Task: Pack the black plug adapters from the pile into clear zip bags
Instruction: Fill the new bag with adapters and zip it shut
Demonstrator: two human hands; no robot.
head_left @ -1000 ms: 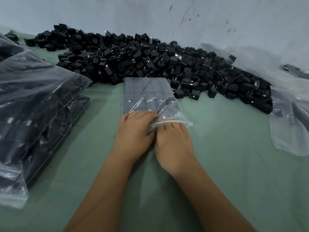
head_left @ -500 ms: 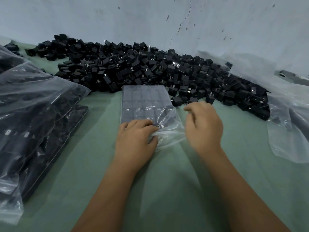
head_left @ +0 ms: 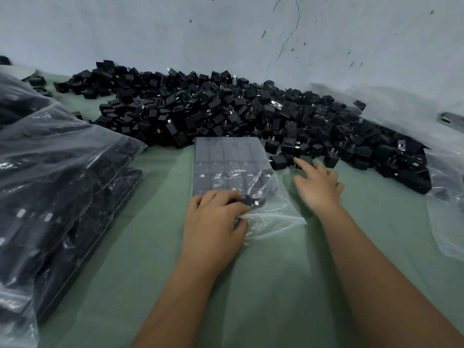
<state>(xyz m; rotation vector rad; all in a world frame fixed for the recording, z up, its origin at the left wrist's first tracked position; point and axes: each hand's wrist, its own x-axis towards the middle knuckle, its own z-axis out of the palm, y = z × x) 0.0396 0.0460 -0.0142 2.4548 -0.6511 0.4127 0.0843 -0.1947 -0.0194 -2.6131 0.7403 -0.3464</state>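
Observation:
A long pile of black plug adapters (head_left: 226, 111) lies along the wall. In front of it a clear zip bag (head_left: 228, 167) rests flat on the green cloth, with adapters in neat rows inside. My left hand (head_left: 216, 219) grips the bag's near open end, fingers curled over the plastic and thumb beneath its edge. My right hand (head_left: 317, 183) stretches out to the right of the bag, fingers extended, the index fingertip touching loose adapters (head_left: 301, 160) at the pile's front edge. It holds nothing.
Filled clear bags of adapters (head_left: 57, 187) are stacked at the left. Loose empty clear plastic (head_left: 444, 197) lies at the right, partly over the pile. A cracked grey wall (head_left: 251, 33) stands behind. The green cloth (head_left: 263, 285) covers the table.
My right hand has left the bag's opening and moved forward and right to the pile's edge. My left hand has kept its hold on the bag's open end.

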